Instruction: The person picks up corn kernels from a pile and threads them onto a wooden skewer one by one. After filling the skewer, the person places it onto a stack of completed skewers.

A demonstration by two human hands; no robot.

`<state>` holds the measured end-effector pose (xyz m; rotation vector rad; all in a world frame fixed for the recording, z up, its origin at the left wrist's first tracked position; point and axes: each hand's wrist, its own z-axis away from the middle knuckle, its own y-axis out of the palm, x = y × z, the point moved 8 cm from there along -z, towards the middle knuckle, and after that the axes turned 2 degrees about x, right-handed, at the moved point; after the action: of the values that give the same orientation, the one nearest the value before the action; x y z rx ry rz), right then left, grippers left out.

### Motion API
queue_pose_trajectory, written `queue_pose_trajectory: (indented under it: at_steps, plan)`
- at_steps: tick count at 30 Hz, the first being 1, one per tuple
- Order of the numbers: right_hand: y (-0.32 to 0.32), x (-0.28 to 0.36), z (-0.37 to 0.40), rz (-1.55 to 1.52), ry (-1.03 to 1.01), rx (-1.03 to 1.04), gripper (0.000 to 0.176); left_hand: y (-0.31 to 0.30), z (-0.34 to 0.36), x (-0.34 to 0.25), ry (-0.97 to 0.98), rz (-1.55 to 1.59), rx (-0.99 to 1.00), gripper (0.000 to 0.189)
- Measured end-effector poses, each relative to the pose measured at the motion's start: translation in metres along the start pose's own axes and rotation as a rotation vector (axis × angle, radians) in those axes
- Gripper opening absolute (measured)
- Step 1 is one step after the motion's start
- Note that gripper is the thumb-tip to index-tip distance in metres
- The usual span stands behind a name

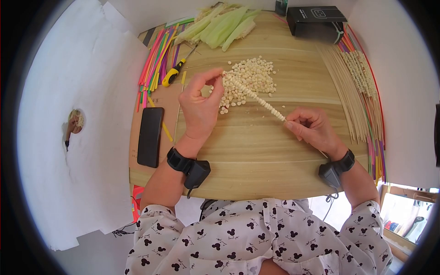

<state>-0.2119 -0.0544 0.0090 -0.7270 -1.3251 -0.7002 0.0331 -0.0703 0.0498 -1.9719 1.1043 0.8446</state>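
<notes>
A thin wooden skewer threaded with pale corn kernels [256, 97] slants between my two hands above the table. My left hand [201, 103] is closed, thumb and forefinger pinched at its upper end. Whether a loose kernel is also in that pinch I cannot make out. My right hand [314, 129] grips the bare stick just below the lowest kernels, and the stick's tail comes out beneath the palm. Behind the skewer lies a loose pile of corn kernels [256, 71], partly covered by it and by my left fingers.
Left on the wooden table [247, 151] are a black phone [150, 137], a yellow-black screwdriver [174, 72] and coloured strips [156, 64]. Corn husks [224, 25] and a black box [316, 23] sit at the back. Bare skewers [343, 91] and kernel-filled skewers [360, 73] lie right.
</notes>
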Motion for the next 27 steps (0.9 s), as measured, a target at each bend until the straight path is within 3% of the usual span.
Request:
queue_pose_trajectory:
  at_steps: [8, 13, 22, 27]
  plan:
    - [-0.003, 0.004, 0.0, 0.011, 0.005, -0.032, 0.009, 0.001, -0.005, -0.005, 0.007, -0.017, 0.005, 0.023]
    - [-0.013, 0.004, 0.002, -0.008, 0.004, -0.086, 0.01, -0.007, -0.012, 0.008, -0.036, 0.006, 0.023, 0.036]
    - [-0.044, 0.009, 0.003, 0.014, -0.077, -0.244, 0.02, -0.012, -0.013, 0.021, -0.224, 0.149, 0.018, 0.026]
    - [-0.063, 0.016, 0.006, -0.049, -0.079, -0.354, 0.022, -0.013, -0.012, 0.029, -0.226, 0.123, 0.017, 0.025]
